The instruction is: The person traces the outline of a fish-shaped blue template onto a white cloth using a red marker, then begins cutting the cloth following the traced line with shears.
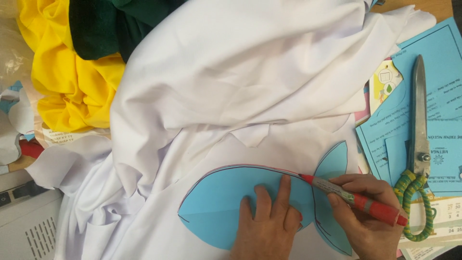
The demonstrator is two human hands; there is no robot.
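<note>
Pale blue leaf-shaped paper template (216, 202) lies flat on white draped fabric (240, 72), pressed down by the left hand (267, 221) with fingers spread; the right hand (363, 216) pinches a red marker pen (353, 200), tip at the template's upper edge; steel scissors with green-wrapped handles (417, 149) rest just beside, on blue printed sheets (445, 53)

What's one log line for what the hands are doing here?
left hand: pressing blue paper pattern flat | right hand: holding red marker, tip at pattern edge | under: white cloth
</note>
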